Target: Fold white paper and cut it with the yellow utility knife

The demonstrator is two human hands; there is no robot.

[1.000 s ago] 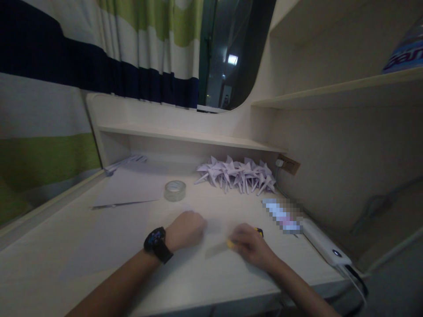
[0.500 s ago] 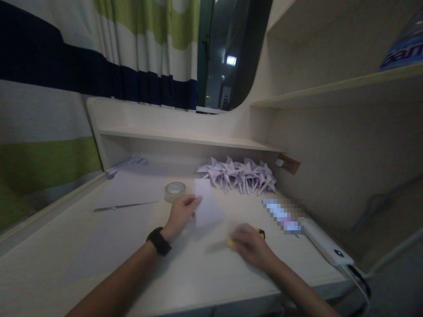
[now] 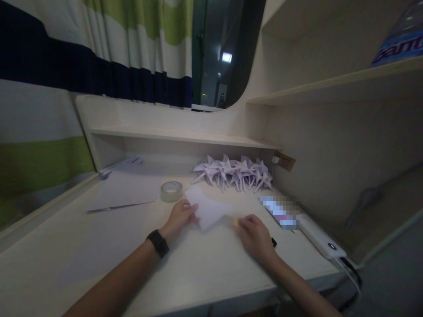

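My left hand (image 3: 180, 216), with a black watch at the wrist, pinches a piece of white paper (image 3: 209, 209) by its left edge. The paper is held at an angle over the desk. My right hand (image 3: 256, 235) is closed round a yellow and black utility knife (image 3: 274, 241); only its ends show past the fingers, and the blade is too blurred to make out. A gap separates the knife from the paper's right corner. Just behind my left hand lies a roll of clear tape (image 3: 171, 190).
Several folded paper pinwheels (image 3: 234, 172) lie in a row at the back. White sheets (image 3: 127, 187) are stacked at left, with another sheet (image 3: 102, 244) nearer. A blurred-out phone (image 3: 279, 213) and a white power strip (image 3: 320, 237) lie at right. Above, a shelf holds a bottle (image 3: 401, 44).
The paper has turned from upright to a slant in my left hand. My right hand has shifted slightly right and up, and the knife has swung with it. The view has moved a little.
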